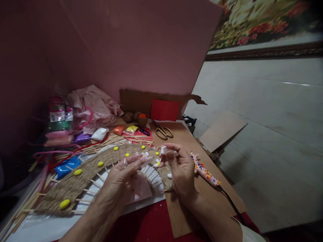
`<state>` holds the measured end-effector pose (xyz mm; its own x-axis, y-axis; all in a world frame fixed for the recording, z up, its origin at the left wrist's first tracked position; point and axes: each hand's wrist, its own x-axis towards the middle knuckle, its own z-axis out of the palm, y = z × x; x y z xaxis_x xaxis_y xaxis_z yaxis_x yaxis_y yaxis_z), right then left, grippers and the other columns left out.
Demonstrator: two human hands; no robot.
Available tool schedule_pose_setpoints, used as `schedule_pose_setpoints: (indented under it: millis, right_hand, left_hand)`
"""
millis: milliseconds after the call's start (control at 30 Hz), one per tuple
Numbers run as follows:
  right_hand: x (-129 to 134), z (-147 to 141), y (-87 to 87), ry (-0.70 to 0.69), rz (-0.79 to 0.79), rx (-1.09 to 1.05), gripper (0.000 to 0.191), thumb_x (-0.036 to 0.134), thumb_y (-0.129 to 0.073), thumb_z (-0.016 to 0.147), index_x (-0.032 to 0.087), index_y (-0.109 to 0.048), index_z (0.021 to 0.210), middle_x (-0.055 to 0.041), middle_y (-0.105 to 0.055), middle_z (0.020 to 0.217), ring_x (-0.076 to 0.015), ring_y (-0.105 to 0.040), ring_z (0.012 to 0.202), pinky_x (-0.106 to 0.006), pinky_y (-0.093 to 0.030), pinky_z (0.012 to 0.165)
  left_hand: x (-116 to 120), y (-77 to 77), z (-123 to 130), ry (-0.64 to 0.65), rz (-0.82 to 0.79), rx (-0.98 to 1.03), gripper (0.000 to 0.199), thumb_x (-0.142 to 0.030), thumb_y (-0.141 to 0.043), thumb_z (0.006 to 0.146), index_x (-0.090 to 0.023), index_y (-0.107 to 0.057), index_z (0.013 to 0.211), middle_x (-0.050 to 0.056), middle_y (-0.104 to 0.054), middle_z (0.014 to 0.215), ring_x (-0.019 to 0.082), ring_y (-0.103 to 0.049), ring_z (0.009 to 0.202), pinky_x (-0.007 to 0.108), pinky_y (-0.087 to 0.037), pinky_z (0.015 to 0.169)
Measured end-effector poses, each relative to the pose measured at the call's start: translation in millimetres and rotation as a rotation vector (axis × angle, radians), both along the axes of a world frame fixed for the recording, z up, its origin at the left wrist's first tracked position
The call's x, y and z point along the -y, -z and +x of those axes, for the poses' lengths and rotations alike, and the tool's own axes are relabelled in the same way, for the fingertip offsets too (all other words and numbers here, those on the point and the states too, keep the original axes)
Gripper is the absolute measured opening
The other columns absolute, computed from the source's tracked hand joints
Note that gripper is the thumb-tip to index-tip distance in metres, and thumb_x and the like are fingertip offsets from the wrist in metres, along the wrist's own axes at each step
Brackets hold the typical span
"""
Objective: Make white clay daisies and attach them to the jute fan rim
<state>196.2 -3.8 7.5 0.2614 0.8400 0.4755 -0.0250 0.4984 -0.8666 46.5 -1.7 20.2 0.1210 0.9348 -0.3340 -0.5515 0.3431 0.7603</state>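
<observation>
A clear plastic wrapper [147,158] with a bit of white in it is pinched in my left hand [126,174]. Close by on the right, my right hand [180,168] grips a small white clay piece [165,150] between thumb and fingers. Beneath both hands lies a fan-shaped woven twine piece [88,178] on thin wooden sticks. Yellow oval pieces [78,172] dot its band. A few white oval pieces [169,175] are near its right end, partly hidden by my right hand.
Gold-handled scissors [164,132] lie on brown cardboard [214,195]. A flowery-wrapped tool [207,174] with a black cord is at right. Behind are clay packets [100,133], a red card [165,110], a small bowl [142,120] and pink cloth [96,104]. A blue packet [67,166] sits left.
</observation>
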Motion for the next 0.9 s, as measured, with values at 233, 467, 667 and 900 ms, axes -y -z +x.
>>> schedule_pose_setpoints:
  millis: [233, 467, 667, 900]
  right_hand:
    - [3, -1, 2.7, -0.003, 0.286, 0.336, 0.022, 0.011, -0.057, 0.084, 0.025, -0.066, 0.099, -0.0026, -0.069, 0.092, -0.0157, -0.066, 0.082, -0.030, -0.057, 0.071]
    - [0, 2, 0.6, 0.002, 0.359, 0.386, 0.033, 0.008, -0.058, 0.083, 0.028, -0.064, 0.108, -0.0029, -0.068, 0.100, -0.0170, -0.063, 0.090, -0.036, -0.053, 0.080]
    - [-3, 3, -1.5, 0.079, 0.280, 0.207, 0.024, 0.010, -0.062, 0.082, 0.028, -0.070, 0.096, -0.0018, -0.066, 0.089, -0.0159, -0.058, 0.086, -0.031, -0.050, 0.075]
    - [-3, 4, -4.9, 0.078, 0.310, 0.333, 0.022, 0.011, -0.065, 0.080, 0.025, -0.069, 0.096, -0.0032, -0.064, 0.093, -0.0161, -0.058, 0.088, -0.031, -0.048, 0.079]
  left_hand:
    - [2, -2.4, 3, 0.039, 0.010, 0.026, 0.026, -0.018, -0.083, 0.056, -0.015, -0.073, 0.081, 0.004, -0.074, 0.080, 0.014, -0.064, 0.069, 0.021, -0.045, 0.059]
    - [3, -2.0, 1, 0.118, 0.069, 0.073, 0.022, -0.024, -0.080, 0.064, -0.017, -0.073, 0.084, 0.005, -0.074, 0.093, 0.017, -0.063, 0.089, 0.025, -0.043, 0.076]
    - [1, 4.0, 0, 0.160, 0.037, 0.100, 0.016, -0.025, -0.074, 0.071, -0.019, -0.072, 0.085, 0.005, -0.074, 0.099, 0.020, -0.059, 0.107, 0.025, -0.041, 0.075]
    - [0, 6.2, -2, 0.165, 0.034, 0.132, 0.013, -0.024, -0.073, 0.072, -0.020, -0.070, 0.084, 0.004, -0.074, 0.099, 0.018, -0.061, 0.101, 0.026, -0.040, 0.076]
